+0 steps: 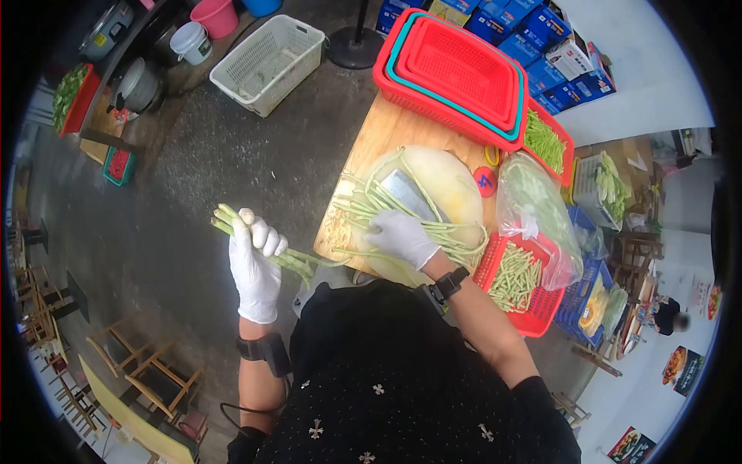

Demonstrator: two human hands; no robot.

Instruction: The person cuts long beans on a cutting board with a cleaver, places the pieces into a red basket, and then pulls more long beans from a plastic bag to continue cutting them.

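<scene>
Left hand (pixel 256 267) gripping beans (pixel 296 264), right hand (pixel 402 237), grip unclear, amid loose beans (pixel 462 249) partly covering blade (pixel 403 192)

Even, moderate light washed the wooden tabletop (pixel 362 158); fisheye distortion bowed the surroundings into a black, blue-fringed rim.

Seen from a single camera worn on my head, the view faced forward and steeply down past my black top (pixel 371 387). Its wide, round field took in my left hand (pixel 257 267) and right hand (pixel 402 238) at close range, the table (pixel 386 124) just ahead, the dark floor (pixel 193 170) to the left and, farther off, a white wall (pixel 641 387) at lower right.
</scene>
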